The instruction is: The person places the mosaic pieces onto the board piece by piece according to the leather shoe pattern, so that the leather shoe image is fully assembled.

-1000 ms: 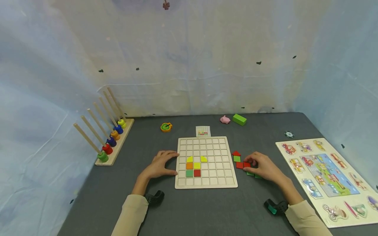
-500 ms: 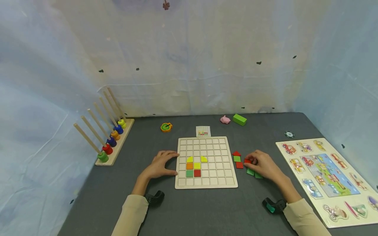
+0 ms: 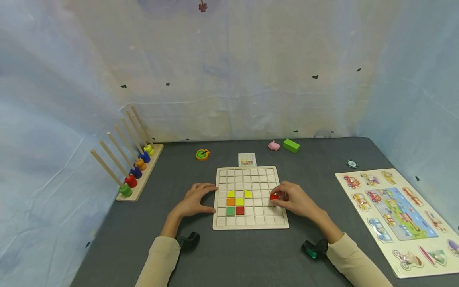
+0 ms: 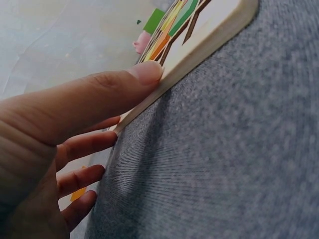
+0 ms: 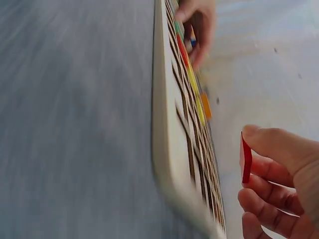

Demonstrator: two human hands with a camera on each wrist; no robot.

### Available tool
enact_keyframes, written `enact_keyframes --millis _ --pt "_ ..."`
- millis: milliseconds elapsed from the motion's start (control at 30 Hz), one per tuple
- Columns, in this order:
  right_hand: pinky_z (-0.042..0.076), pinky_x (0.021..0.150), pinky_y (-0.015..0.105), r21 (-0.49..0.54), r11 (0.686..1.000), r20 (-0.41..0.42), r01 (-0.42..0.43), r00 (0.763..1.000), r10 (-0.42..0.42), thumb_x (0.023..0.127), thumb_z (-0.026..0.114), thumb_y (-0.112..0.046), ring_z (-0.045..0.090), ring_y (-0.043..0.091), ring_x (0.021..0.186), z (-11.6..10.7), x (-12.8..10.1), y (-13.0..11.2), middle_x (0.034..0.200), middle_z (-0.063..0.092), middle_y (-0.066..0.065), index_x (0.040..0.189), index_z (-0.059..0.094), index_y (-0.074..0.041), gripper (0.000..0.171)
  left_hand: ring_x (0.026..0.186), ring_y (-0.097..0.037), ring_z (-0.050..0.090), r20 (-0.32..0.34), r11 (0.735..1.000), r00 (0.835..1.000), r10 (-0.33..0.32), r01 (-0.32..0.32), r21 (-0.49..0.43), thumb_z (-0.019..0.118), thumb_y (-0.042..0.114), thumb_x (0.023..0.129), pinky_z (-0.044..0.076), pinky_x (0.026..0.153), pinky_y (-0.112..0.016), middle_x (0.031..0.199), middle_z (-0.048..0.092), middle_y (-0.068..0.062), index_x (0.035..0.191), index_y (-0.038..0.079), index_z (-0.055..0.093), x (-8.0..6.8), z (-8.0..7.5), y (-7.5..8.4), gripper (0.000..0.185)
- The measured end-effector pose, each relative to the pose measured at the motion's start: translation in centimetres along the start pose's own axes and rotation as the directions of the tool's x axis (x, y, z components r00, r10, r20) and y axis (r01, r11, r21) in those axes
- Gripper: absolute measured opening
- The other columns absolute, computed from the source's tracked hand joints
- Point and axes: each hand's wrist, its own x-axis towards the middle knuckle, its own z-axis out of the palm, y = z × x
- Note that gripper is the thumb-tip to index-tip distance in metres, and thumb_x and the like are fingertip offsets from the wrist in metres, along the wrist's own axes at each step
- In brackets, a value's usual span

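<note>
Right hand: gripping; thumb and fingers pinch a thin, flat red tile. Other fingers loosely bent below it (right wrist view).
Red tile: in the right hand, apart from the board surface, over the right-hand columns in the head view. Seen nearly edge-on from the right wrist.
Left hand: relaxed, fingers spread; thumb rests on the left rim of the square pale wooden grid board, index fingertip touches the same side higher up.
Grid board: flat on the dark grey cloth-covered table, near edge toward the person.
Placed tiles: two yellow cut-corner pieces in one row, a gap cell between them; below, an orange square beside a yellow square; below those, a green square beside a dark red square.
Card: small white printed card at the board's far edge (coloured grid pattern, too small to read).
Back row: green-and-orange round toy, pink pig figure, green rectangular block.
Far left: wooden stand, upright dowels, coloured rings at their feet.
Far right: cream picture puzzle board; dark round chip just beyond it.
</note>
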Motion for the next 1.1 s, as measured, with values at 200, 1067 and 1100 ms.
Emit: enact_keyframes --millis 200,1067,1100 --pt "0.045 0.06 0.022 0.057 0.997 0.062 0.044 0.997 -0.047 0.077 0.077 -0.022 0.053 0.013 0.069 2.3 1.8 -2.2 0.081 0.058 -0.001 0.094 0.07 -0.011 0.021 0.128 -0.029 0.028 0.003 1.0 1.0 0.006 -0.006 -0.006 0.079 0.041 0.071 0.023 0.1 -0.058 0.141 0.041 -0.004 0.136 0.02 0.049 0.0 0.0 0.0 0.075" --pt "0.042 0.063 0.019 0.049 0.992 0.124 0.114 0.985 -0.119 0.077 0.077 -0.023 0.052 0.012 0.071 5.3 2.2 -3.4 0.087 0.058 -0.001 0.098 0.072 -0.013 0.023 0.128 -0.03 0.028 0.003 1.0 1.0 0.022 -0.022 -0.011 0.078 0.044 0.072 0.022 0.1 -0.059 0.141 0.041 -0.005 0.137 0.02 0.049 -0.1 0.0 -0.2 0.075" --pt "0.042 0.063 0.019 0.054 0.992 0.126 0.115 0.985 -0.121 0.077 0.077 -0.023 0.052 0.013 0.072 5.3 2.2 -3.3 0.087 0.059 -0.001 0.098 0.071 -0.013 0.024 0.128 -0.03 0.028 0.003 1.0 1.0 0.022 -0.022 -0.01 0.078 0.044 0.072 0.022 0.1 -0.059 0.141 0.041 -0.005 0.137 0.02 0.049 -0.1 0.0 -0.2 0.075"
